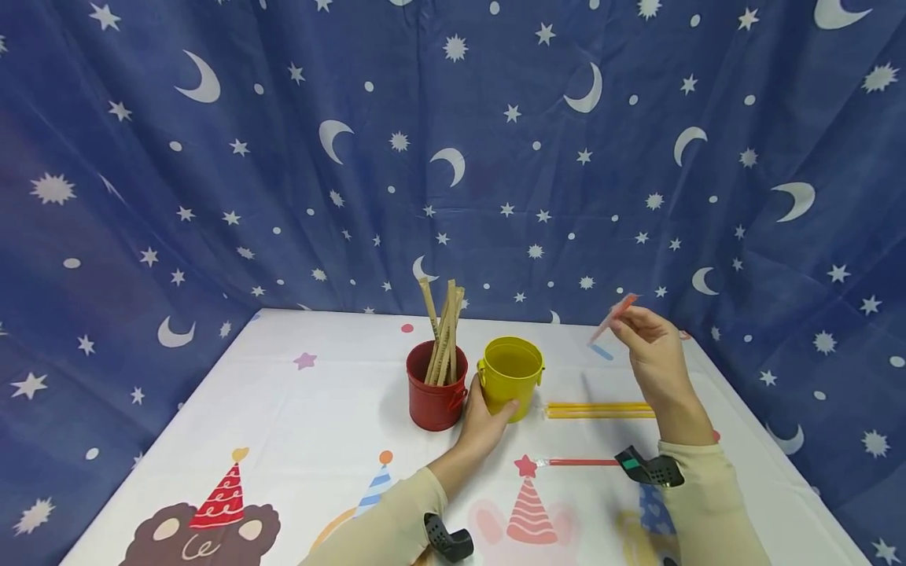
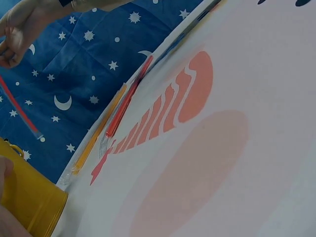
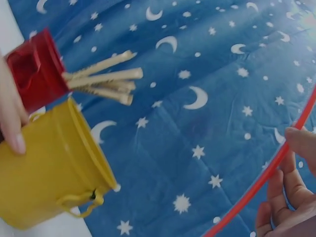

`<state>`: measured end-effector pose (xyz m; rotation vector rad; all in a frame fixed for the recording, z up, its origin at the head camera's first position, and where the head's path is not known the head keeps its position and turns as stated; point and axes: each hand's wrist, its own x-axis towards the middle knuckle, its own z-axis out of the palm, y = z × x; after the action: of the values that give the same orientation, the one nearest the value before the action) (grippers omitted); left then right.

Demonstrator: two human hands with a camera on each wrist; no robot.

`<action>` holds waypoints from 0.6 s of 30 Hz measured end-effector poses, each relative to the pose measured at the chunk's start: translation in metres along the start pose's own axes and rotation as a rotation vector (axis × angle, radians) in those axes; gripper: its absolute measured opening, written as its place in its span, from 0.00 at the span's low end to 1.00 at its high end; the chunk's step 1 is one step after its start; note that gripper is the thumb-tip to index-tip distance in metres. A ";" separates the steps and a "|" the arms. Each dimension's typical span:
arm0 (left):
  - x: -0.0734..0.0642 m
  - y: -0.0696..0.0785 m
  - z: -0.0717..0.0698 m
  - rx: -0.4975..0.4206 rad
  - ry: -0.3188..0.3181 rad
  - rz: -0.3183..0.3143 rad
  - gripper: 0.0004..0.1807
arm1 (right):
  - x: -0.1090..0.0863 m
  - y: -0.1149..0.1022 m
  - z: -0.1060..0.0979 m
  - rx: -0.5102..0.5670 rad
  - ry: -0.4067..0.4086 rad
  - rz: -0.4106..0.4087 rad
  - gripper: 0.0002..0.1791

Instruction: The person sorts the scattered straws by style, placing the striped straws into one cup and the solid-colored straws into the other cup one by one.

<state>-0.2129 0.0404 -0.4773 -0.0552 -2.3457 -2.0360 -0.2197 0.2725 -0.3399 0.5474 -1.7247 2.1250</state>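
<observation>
My left hand (image 1: 483, 424) grips the side of a small yellow metal bucket (image 1: 504, 391), which stands tilted slightly and shows a bare inside. Up to the right, my right hand (image 1: 654, 350) pinches a thin red straw (image 3: 260, 181) between thumb and fingers. A clear wrapper end sticks out past the straw's lower tip in the left wrist view. Just left of the yellow bucket stands a red bucket (image 1: 428, 407) holding several slim tan paper-wrapped sticks (image 1: 444, 338).
Several wrapped yellow straws (image 1: 602, 410) lie right of the yellow bucket. Nearer me is a wrapped red straw (image 1: 583, 462), partly behind my right wrist. The white tablecloth (image 1: 311, 409) has printed party-hat animals; a blue star-and-moon curtain (image 1: 453, 196) hangs behind and at both sides.
</observation>
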 end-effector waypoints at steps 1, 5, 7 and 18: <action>0.000 0.000 0.000 0.002 0.001 0.001 0.49 | 0.000 -0.002 0.001 0.038 0.010 -0.006 0.14; -0.001 0.000 -0.001 0.005 -0.001 0.011 0.48 | -0.001 -0.007 0.003 0.184 0.024 -0.037 0.15; -0.001 0.000 -0.001 0.004 -0.002 0.010 0.48 | -0.001 -0.010 0.003 0.259 0.010 -0.045 0.18; -0.001 0.001 -0.001 0.001 0.000 -0.002 0.48 | 0.000 -0.023 0.002 0.610 0.037 -0.056 0.15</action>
<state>-0.2120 0.0394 -0.4765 -0.0526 -2.3480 -2.0355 -0.2082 0.2752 -0.3202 0.6925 -1.0005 2.5888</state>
